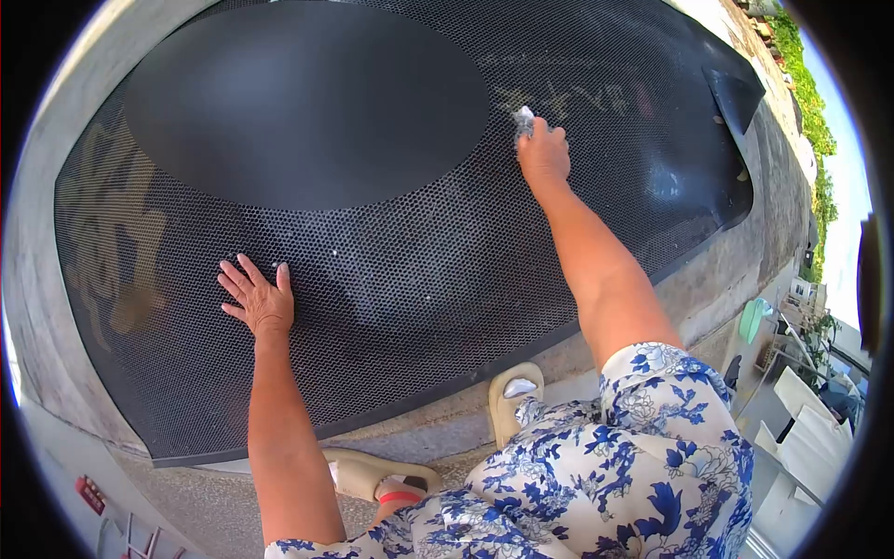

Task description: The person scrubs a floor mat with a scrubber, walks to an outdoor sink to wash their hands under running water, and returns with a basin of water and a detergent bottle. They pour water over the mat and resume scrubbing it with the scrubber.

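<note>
A large black mat (484,252) with a honeycomb pattern of small holes spreads in front of me. My left hand (258,296) lies on its left part with the fingers spread and nothing in them. Farther off, to the right, my right hand (546,154) is closed around a crumpled whitish-grey wad (524,121), whose material I cannot make out. The wad is against the mat beside faded yellowish lettering (559,101). A smooth dark oval (307,102) covers the upper left of the mat and hides its pattern there.
More faded yellowish marks (116,224) run down the mat's left side. Its far right corner (736,98) is folded up. Pale concrete (782,186) borders the mat. My beige shoes (510,401) stand at its near edge. A green object (752,319) and white panels (810,424) are at the right.
</note>
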`<action>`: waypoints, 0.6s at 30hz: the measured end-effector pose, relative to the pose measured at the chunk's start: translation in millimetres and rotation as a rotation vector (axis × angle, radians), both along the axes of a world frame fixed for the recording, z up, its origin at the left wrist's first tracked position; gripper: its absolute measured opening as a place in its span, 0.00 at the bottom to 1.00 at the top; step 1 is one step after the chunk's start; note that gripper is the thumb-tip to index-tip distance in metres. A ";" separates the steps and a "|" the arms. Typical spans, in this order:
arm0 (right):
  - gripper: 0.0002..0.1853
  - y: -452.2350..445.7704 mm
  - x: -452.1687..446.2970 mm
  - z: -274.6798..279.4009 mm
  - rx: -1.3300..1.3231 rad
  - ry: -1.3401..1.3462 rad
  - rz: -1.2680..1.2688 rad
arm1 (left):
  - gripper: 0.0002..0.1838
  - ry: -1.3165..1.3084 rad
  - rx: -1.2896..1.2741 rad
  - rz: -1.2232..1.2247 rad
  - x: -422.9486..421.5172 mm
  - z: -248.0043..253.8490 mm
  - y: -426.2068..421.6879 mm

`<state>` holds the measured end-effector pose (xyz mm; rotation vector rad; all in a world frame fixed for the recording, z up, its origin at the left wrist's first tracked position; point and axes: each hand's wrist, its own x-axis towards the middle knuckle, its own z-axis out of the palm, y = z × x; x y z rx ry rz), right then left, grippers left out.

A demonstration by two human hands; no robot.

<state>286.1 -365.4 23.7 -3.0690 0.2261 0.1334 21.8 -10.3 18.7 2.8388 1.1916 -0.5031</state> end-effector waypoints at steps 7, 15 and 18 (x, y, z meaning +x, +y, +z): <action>0.17 72.7 -164.9 1.5 0.400 -0.045 0.842 | 0.57 0.175 -0.181 -0.126 23.2 35.0 -95.4; 0.21 -16.9 -33.9 -8.8 0.109 -0.249 0.441 | 0.58 0.350 -0.243 -0.091 38.2 51.8 -97.7; 0.19 -50.3 21.9 -10.6 0.126 -0.182 -0.277 | 0.58 0.358 -0.217 -0.108 37.6 46.1 -96.4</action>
